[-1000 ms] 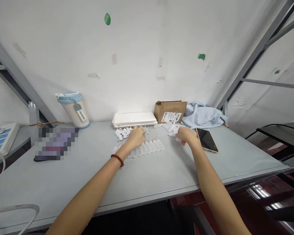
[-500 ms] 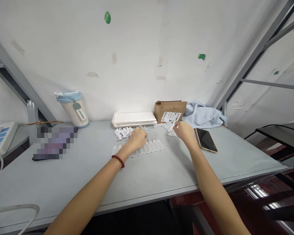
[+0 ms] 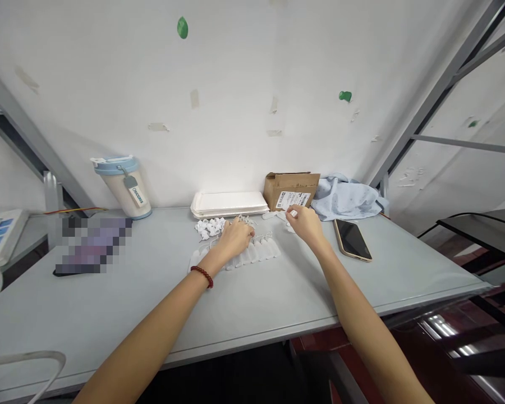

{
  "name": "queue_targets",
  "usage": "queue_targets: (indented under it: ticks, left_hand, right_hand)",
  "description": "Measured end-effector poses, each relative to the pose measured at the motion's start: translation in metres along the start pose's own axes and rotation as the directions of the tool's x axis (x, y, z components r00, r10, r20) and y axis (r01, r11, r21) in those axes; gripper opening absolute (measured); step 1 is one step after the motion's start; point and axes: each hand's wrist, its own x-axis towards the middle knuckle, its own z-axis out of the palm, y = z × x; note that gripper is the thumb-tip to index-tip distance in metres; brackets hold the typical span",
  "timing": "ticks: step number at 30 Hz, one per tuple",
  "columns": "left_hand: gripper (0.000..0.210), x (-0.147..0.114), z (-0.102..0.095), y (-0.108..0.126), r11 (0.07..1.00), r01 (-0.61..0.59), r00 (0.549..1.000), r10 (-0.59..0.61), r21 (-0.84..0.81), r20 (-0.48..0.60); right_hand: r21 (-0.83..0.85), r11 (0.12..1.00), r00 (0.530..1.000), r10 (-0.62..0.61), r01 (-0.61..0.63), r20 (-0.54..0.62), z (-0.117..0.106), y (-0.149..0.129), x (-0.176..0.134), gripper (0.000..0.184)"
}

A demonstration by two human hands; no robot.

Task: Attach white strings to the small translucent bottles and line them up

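- The grey desk (image 3: 278,297) carried everything and stood against the white wall (image 3: 235,67).
- The row of translucent plastic tags (image 3: 261,249) lay mid-desk, its long axis running left to right, the right end slightly farther from the person. Each tag pointed its looped end wallward and its rounded end frontward, leaning a little right.
- The stack of white trays (image 3: 229,203) stood behind the row, long side along the wall, with the cardboard box (image 3: 290,191) just right of it.
- The light-blue cloth (image 3: 347,196) lay crumpled beside the box.
- The tumbler (image 3: 124,188) stood well to the left.
- The left hand (image 3: 235,237) reached across the row and hid part of it; its fingers curled downward, and whether they gripped anything could not be told.
- The right hand (image 3: 307,223) was mostly closed, thumb and fingertips close together beside a pale piece; I could not tell if it was gripped.
- The phone (image 3: 353,241) lay near the right wrist.
- Loose translucent pieces (image 3: 272,214) lay before the box.
- Small white fittings (image 3: 208,228) sat heaped left of the left hand.
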Motion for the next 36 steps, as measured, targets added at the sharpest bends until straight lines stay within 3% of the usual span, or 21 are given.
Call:
queue_targets:
  ticks: [6,14,23,27,30,36]
  left_hand:
    - [0.024,0.002,0.001,0.000,1.000,-0.007,1.000,0.007,0.001,0.008]
    - [0.022,0.001,0.002,0.000,0.999,0.036,0.999,-0.036,-0.030,0.022]
    - [0.015,0.004,0.002,-0.007,0.938,0.130,0.985,-0.160,-0.322,-0.068]
    - [0.012,0.009,-0.003,-0.008,0.815,0.133,0.959,-0.250,-0.564,-0.135]
    - [0.009,0.011,-0.007,-0.007,0.658,0.118,0.927,-0.342,-0.744,-0.155]
    - [0.005,0.013,-0.017,-0.005,0.320,0.078,0.891,-0.447,-0.944,-0.078]
  right_hand:
    - [0.184,0.981,0.997,-0.069,0.059,0.046,0.003,-0.001,0.000,0.022]
    - [0.243,0.960,0.985,-0.160,0.142,0.058,0.006,-0.001,0.000,0.020]
    - [0.289,0.934,0.972,-0.230,0.209,0.042,0.010,-0.002,-0.001,0.018]
    - [0.321,0.918,0.966,-0.256,0.233,0.032,0.013,-0.003,-0.001,0.015]
    - [0.353,0.897,0.952,-0.302,0.267,0.048,0.016,-0.007,-0.003,0.012]
    - [0.444,0.802,0.885,-0.463,0.399,0.042,0.026,-0.015,-0.008,0.010]
